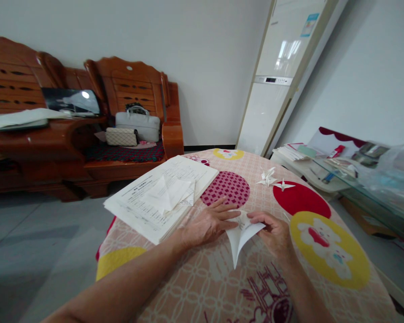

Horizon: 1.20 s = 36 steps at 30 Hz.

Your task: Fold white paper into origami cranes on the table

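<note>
The left hand (215, 220) stretches its fingers over the folded paper (237, 238), likely steadying it; I cannot tell whether its thumb grips. The right hand (272, 231) pinches the opposite edge, probably for control. The paper sits at the surface (188, 287), between both. Leftward, a stack (134, 213) supports loose sheets (168, 193); beyond, cranes (267, 177) lie apart, seemingly for working room.

Folded white paper (238, 237) is pinched by the right hand (273, 231) and touched by the left hand (215, 220); chunky paper stack (136, 208) plus little paper birds (266, 178) are parked on the tabletop (195, 287).
</note>
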Tool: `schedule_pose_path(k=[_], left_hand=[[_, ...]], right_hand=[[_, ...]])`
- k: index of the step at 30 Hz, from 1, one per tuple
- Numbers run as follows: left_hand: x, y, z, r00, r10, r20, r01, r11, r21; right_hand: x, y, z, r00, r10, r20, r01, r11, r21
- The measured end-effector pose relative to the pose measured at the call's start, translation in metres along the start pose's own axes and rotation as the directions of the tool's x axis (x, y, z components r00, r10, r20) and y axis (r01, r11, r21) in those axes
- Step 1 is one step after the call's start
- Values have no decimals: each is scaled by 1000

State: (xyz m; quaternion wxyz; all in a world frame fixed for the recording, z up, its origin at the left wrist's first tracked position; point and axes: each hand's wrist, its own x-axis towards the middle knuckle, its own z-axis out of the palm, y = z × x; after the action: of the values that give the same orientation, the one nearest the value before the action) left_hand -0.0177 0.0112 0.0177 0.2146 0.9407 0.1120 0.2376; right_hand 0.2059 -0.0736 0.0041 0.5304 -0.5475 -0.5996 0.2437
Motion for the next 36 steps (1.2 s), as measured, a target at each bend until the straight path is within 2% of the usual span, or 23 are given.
schedule_pose_path(k=[4, 8, 11, 18, 24, 30, 36], left_hand=[[-2, -6, -3, 1000, 3, -22, -3, 1000, -23], [-2, -7, -3, 998, -25, 54, 23, 999, 48], [-1, -10, 3, 995, -8, 98, -1, 995, 97], [-5, -17, 18, 970, 2, 241, -90, 930, 356], [-6, -18, 19, 974, 10, 227, -93, 929, 358], [-5, -17, 19, 977, 3, 211, -79, 933, 352], [-4, -15, 19, 980, -11, 201, -59, 939, 339]], right_hand=[[0, 5, -2, 1000, -28, 5, 29, 997, -77], [1, 15, -2, 989, -127, 69, 139, 968, -207], [1, 20, -1, 980, -146, 138, 179, 946, -272], [-1, 26, -2, 966, -127, 224, 215, 876, -431], [-1, 23, -2, 932, -112, 344, 303, 761, -573], [-4, 12, 0, 883, -140, 449, 425, 646, -634], [-5, -3, 6, 845, -95, 526, 482, 560, -673]])
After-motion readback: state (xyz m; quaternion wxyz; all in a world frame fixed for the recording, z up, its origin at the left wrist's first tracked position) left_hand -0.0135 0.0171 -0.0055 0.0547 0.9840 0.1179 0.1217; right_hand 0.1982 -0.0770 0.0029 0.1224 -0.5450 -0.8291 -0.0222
